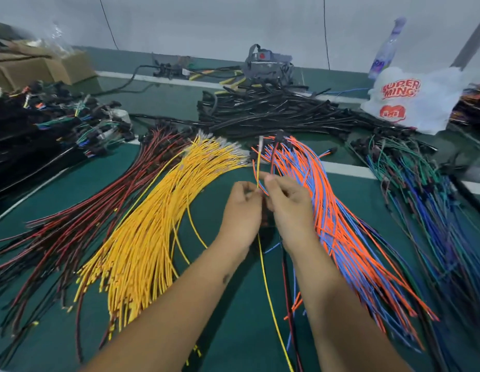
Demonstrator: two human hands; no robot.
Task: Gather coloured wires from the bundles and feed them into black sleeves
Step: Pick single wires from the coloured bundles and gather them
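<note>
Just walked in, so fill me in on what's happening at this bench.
A person is sorting wires on a green table. Both hands, left hand and right hand, meet in the middle and pinch a few gathered wires, including a yellow wire that sticks up between them. Fanned around lie red-black wires, the yellow bundle, an orange-blue bundle and green-blue wires. The black sleeves sit piled behind, untouched.

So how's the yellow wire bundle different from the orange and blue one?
The yellow wire bundle is a single colour; the orange and blue bundle mixes two. The yellow bundle lies left of the hands, fanning toward the lower left; the orange and blue bundle lies right, fanning toward the lower right. Both rest loose on the green mat.
</note>
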